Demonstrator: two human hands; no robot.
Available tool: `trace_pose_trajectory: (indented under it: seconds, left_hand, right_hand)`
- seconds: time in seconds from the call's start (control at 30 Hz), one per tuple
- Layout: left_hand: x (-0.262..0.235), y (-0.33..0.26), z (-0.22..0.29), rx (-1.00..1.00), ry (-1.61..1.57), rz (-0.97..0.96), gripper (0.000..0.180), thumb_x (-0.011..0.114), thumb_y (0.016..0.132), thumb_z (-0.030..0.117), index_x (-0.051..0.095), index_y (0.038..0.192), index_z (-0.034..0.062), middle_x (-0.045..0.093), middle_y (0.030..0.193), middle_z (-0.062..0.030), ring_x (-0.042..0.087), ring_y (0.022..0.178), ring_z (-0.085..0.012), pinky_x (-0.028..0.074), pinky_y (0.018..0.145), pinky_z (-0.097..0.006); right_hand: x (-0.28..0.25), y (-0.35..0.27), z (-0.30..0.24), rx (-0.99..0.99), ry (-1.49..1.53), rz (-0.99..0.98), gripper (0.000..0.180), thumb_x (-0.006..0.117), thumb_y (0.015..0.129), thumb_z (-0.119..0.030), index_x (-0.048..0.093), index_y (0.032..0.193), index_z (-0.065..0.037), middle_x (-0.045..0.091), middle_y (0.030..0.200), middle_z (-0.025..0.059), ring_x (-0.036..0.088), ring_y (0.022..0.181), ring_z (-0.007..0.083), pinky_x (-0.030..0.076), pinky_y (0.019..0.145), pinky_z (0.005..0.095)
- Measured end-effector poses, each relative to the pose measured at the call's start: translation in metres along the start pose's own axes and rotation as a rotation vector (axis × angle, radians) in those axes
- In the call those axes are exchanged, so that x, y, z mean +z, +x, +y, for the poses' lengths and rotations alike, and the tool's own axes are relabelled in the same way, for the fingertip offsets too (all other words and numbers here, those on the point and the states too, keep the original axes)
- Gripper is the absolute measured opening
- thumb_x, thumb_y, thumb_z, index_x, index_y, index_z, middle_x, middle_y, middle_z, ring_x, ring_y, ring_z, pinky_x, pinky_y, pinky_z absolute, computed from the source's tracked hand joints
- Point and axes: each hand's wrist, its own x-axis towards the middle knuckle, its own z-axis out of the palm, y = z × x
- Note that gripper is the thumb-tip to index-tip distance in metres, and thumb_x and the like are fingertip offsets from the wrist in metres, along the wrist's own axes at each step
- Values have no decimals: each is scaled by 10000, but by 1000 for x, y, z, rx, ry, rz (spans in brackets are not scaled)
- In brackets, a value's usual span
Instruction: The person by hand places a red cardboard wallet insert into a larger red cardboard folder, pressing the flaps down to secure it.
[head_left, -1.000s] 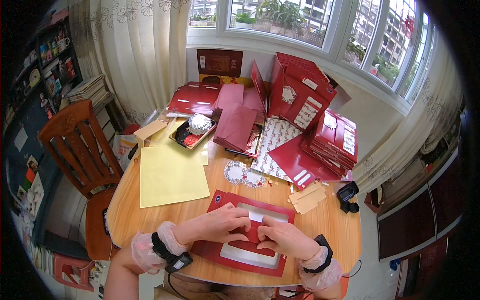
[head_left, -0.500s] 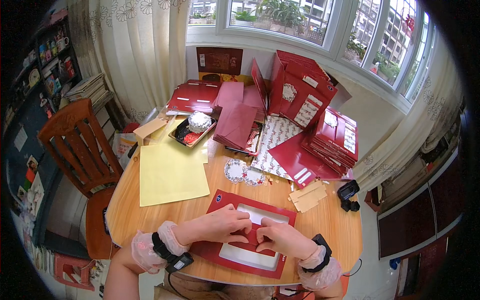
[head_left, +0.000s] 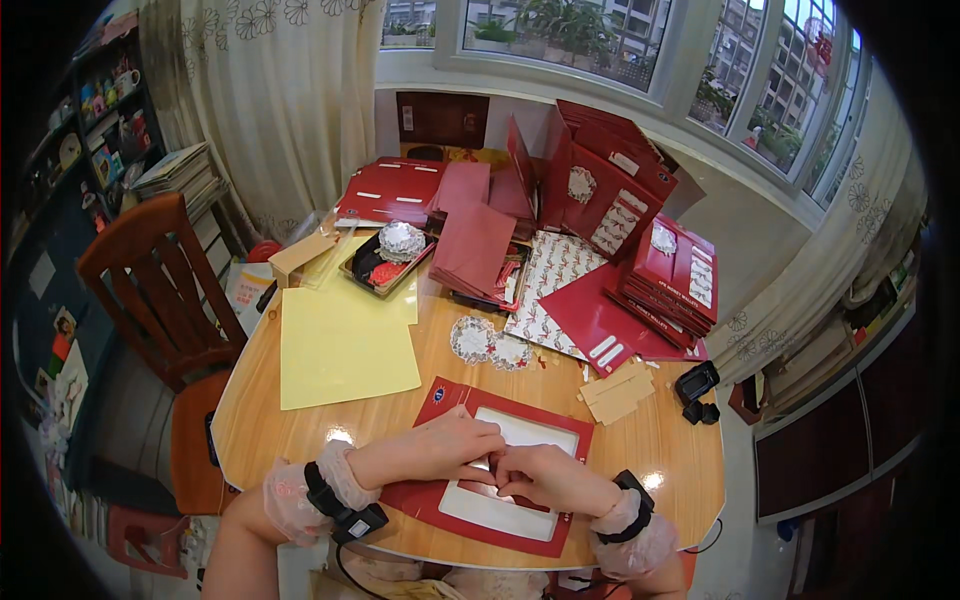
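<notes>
On the table in front of me lies a flat red card packet (head_left: 425, 498) with two white rectangular panels. My left hand (head_left: 455, 447) reaches over it from the left, fingers curled and pressed together above the middle. My right hand (head_left: 545, 478) meets it from the right, fingertips pinched close to those of the left. A dark red, shiny strip shows below and between the fingertips. What the fingertips hold is too small and covered to make out. Both wrists wear a ruffled cuff and a black strapped device.
Yellow sheets (head_left: 345, 350) lie at left, beside a black tray (head_left: 375, 270) with white lace-like pieces. Red envelopes (head_left: 470, 250), stacked red packets (head_left: 672, 275) and a patterned sheet (head_left: 545, 290) fill the back. Tan card strips (head_left: 617, 394) and a black device (head_left: 697, 380) are at right.
My right hand has shifted slightly left, its fingers now closer against the left fingertips. The left hand stays almost in place. Window light now glints on the strip and table.
</notes>
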Motion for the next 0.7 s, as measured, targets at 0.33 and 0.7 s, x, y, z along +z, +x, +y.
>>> trace_pose_trajectory:
  seconds: [0.33, 0.7]
  left_hand:
    - [-1, 1, 0, -66, -54, -31, 254, 739, 868, 318, 602, 970, 130, 607, 865, -4, 603, 839, -170, 367, 796, -334]
    - [-1, 0, -2, -51, -58, -31, 254, 724, 881, 340, 596, 961, 135, 587, 847, -5, 587, 812, -172, 365, 804, -335]
  right_hand:
    - [-5, -4, 11, 130, 16, -34, 64, 702, 767, -64, 676, 793, -12, 673, 739, 135, 656, 712, 286, 494, 633, 368]
    - [-31, -21, -9, 237, -96, -135, 59, 702, 728, -32, 686, 755, 17, 661, 709, 163, 658, 704, 286, 495, 637, 365]
